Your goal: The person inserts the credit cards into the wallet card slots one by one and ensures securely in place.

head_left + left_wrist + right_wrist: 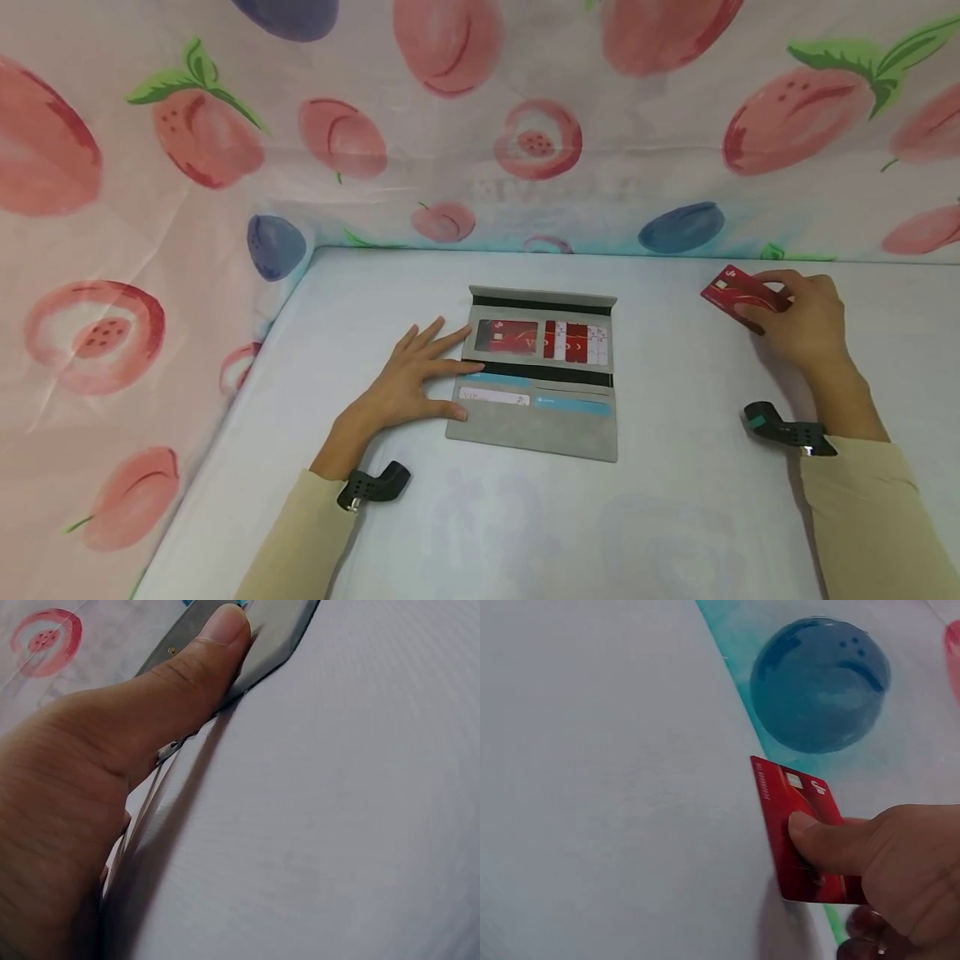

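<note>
A grey wallet [532, 437] lies unfolded in the middle of the white table. Its upper panel shows a red card [513, 337] behind a window and several red-and-white cards [576, 343] beside it; blue and white cards [495, 396] sit in the lower slots. My left hand [408, 379], fingers spread, touches the wallet's left edge; in the left wrist view the thumb [225, 626] rests on its grey edge. Off to the right, my right hand [806, 321] pinches a red bank card [738, 292] above the table. The right wrist view shows the thumb across that card's [780, 847] face.
The white table [675, 517] ends at the back against a fruit-printed cloth [540, 208], which also rises along the left side. Each wrist wears a black strap with a camera mount [787, 432].
</note>
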Demonstrator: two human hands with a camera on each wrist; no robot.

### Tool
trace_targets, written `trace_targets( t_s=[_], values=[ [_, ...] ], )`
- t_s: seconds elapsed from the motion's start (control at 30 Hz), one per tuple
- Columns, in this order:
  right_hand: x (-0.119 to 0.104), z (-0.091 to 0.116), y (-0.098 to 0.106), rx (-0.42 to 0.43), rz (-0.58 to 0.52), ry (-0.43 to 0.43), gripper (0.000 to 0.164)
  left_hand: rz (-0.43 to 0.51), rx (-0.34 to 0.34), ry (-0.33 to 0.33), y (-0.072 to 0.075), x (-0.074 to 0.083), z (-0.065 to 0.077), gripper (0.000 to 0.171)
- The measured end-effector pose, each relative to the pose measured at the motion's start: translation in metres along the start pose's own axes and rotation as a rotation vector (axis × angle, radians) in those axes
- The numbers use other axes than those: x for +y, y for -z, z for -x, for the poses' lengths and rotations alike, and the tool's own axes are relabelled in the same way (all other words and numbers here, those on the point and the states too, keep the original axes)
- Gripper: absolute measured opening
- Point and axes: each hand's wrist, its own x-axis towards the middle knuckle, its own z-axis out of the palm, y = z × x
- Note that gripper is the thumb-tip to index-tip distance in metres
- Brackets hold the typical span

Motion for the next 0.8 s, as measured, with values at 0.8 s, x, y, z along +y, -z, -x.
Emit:
trace_targets(
  t_s=[0.8],
  values=[
    [-0.020,0.015,0.022,-0.299,-0.305,0.010,0.057,0.009,0.002,0.004,0.001,0.001,0.001,0.063]
  ],
)
